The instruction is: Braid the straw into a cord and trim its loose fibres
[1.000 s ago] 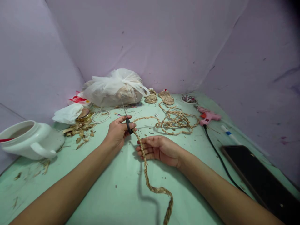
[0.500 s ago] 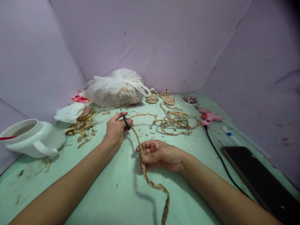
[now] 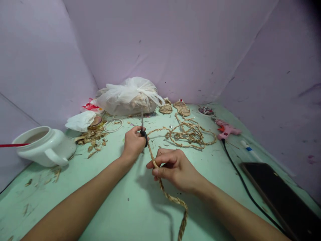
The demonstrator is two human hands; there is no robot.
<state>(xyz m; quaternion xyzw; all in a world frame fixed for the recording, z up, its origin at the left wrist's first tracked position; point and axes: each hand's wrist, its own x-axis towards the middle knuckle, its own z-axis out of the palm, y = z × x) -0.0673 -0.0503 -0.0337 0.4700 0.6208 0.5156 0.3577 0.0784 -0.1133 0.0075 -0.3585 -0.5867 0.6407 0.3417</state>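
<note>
A pair of black-handled scissors is in my left hand, whose fingers are closed on the handle with the thin blade pointing away toward the plastic bag. Between the thumb and fingers of my right hand a braided straw-coloured cord is pinched. From there the cord drops toward the near edge of view and runs up past my left hand; whether that hand also grips it I cannot tell. Beyond, the cord continues into a loose tangled coil on the green tabletop.
Right: a pink glue gun with black cable, a white marker, a dark phone. Left: a white pot, dry scraps, a clear ring. Behind: a stuffed plastic bag, small woven soles, a bead dish.
My left hand has turned, so the scissors now point more straight ahead. My right hand has gone from fingers loosely around the cord to a pinch. The view has shifted slightly.
</note>
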